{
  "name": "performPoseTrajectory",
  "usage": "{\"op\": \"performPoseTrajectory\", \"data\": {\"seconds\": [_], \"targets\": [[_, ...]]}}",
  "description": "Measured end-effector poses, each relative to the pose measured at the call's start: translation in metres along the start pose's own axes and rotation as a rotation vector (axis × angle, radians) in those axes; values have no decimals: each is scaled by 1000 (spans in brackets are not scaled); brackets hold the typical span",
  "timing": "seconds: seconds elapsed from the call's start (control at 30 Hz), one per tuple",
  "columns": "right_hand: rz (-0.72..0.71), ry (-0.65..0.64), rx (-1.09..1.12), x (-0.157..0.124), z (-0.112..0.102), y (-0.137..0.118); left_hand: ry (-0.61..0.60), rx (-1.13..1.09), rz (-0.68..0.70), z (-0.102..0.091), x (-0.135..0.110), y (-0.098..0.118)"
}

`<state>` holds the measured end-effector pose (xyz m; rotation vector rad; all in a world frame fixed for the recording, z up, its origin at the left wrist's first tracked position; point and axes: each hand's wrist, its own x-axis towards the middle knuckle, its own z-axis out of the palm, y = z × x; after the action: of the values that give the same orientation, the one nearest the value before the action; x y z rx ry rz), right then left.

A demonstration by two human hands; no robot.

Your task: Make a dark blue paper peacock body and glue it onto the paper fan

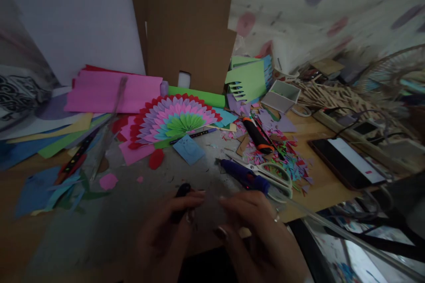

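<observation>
My left hand [169, 225] is closed on a small dark object with a rounded black end [183, 190]; its kind I cannot make out. Facing it, my right hand [257, 230] has its fingers curled, thumb and index fingertips apart, and I see nothing clear between them. Both hands are a little blurred over the grey work surface [122, 212]. Just beyond my right hand lie a blue glue gun [244, 174] and white-handled scissors [275, 174]. Farther off, a layered paper fan [181, 121] in red, purple, pink, blue and green lies beside a small blue card [188, 149].
Colourful paper scraps [292, 159] surround an orange-and-black cutter [257, 135]. A phone [347, 163] rests at the right. Cardboard [189, 26] and pink paper [116, 93] stand at the back. Blue paper pieces [43, 190] and a pen [76, 157] lie left. A cord [352, 234] crosses the table's right edge.
</observation>
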<state>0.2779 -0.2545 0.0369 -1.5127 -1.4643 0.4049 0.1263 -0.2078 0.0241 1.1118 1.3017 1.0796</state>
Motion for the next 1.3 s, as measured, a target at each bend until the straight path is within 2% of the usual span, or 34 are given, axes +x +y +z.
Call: {"op": "performPoseTrajectory", "data": {"seconds": [0.13,0.2,0.27,0.33,0.47,0.6,0.7,0.83,0.9,1.0,1.07,1.17,1.3], "targets": [[-124,47,102,16,24,1,84,-6,-21,2,-11,-1],[-157,60,122,20,29,1,143,-6,-10,5,-13,-3],[-161,78,157,24,31,1,152,18,12,7,-13,-7],[-115,82,211,28,32,1,136,71,58,6,-12,-13],[44,5,349,33,36,-1,147,213,259,-2,-9,-22],[211,-52,557,33,42,-2,147,238,391,-7,-7,-19],[342,-8,742,28,46,1,179,201,424,-5,-8,-12],[326,11,745,24,48,7,257,90,350,-6,-7,-8],[227,28,631,26,46,9,169,-138,225,-9,-2,-9],[-2,65,361,32,42,9,-131,-666,12,-14,8,-13],[-133,89,224,35,42,8,-255,-926,-37,-16,14,-16],[-239,80,94,36,46,7,-326,-1032,-51,-17,16,-19],[-256,70,30,32,55,9,-473,-1158,-90,-17,16,-18]]}}
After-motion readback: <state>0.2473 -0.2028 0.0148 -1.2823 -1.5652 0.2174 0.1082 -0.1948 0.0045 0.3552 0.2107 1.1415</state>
